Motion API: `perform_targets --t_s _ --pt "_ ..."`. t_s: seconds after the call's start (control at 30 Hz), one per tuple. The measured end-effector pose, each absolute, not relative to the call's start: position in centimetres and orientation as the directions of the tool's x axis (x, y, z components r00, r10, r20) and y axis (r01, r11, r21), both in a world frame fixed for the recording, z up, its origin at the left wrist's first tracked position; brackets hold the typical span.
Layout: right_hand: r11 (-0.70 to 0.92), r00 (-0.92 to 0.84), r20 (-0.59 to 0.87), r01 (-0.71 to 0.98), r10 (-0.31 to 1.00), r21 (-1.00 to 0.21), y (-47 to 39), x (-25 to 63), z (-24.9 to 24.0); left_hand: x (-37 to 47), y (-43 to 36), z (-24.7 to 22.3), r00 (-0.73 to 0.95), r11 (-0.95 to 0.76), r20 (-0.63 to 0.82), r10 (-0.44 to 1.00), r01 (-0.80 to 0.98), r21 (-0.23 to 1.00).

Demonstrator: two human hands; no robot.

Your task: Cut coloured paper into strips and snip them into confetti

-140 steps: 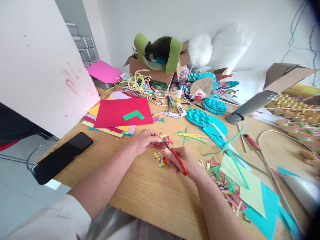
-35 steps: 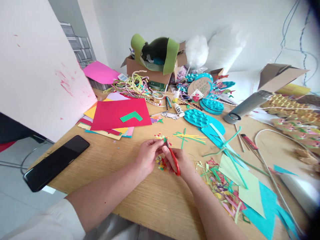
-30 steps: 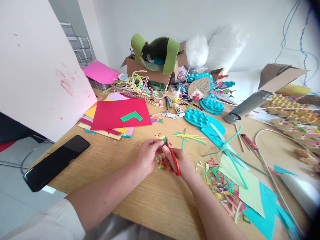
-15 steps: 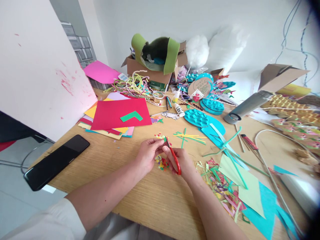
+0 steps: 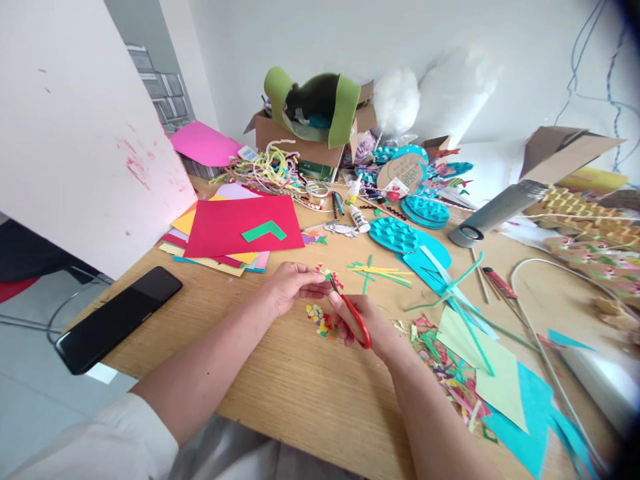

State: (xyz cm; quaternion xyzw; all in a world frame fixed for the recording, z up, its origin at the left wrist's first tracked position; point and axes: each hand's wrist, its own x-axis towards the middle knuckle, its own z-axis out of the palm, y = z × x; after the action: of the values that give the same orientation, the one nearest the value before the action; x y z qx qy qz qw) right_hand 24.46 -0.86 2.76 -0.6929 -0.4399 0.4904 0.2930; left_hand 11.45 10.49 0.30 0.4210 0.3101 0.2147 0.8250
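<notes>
My right hand (image 5: 367,327) grips a pair of scissors (image 5: 364,332) by the red handles, with the dark blades pointing up and left. The fingers of my left hand (image 5: 293,288) are pinched together near the blade tips. A tiny green piece of paper (image 5: 327,274) shows at those fingertips, partly hidden. Beneath and between my hands lies a heap of small cut paper bits (image 5: 317,316) in yellow, white, red and green. Just beyond the fingertips are more little red and yellow bits (image 5: 337,281). Thin yellow and green paper strips (image 5: 385,271) cross each other further right.
A red sheet (image 5: 225,223) tops a paper stack, bearing a bent green piece (image 5: 264,231). A phone (image 5: 120,319) lies at the left edge. Paper scraps (image 5: 445,367) and blue sheets (image 5: 520,413) lie right. Glue bottles (image 5: 359,219), a cylinder (image 5: 500,212) and a box (image 5: 300,148) stand behind.
My left hand has shifted slightly left, and my right hand with the scissors slightly right. More of the paper bits between them is uncovered.
</notes>
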Motion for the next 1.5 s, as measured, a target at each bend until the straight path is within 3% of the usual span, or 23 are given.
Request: perform_targets --t_s 0.37,1.03,1.5 --pt "-0.441 0.065 -0.443 0.302 0.894 -0.845 -1.04 24.52 3.10 10.90 11.20 0.53 0.742 0.533 -0.348 0.573 -0.015 0.846" --pt "-0.426 0.109 -0.421 0.421 0.900 -0.801 -0.96 24.66 3.19 10.73 11.37 0.62 0.748 0.542 -0.369 0.552 0.014 0.840" --pt "-0.454 0.148 -0.432 0.400 0.889 -0.796 -1.03 24.78 2.92 10.65 11.30 1.03 0.770 0.544 -0.353 0.531 0.009 0.839"
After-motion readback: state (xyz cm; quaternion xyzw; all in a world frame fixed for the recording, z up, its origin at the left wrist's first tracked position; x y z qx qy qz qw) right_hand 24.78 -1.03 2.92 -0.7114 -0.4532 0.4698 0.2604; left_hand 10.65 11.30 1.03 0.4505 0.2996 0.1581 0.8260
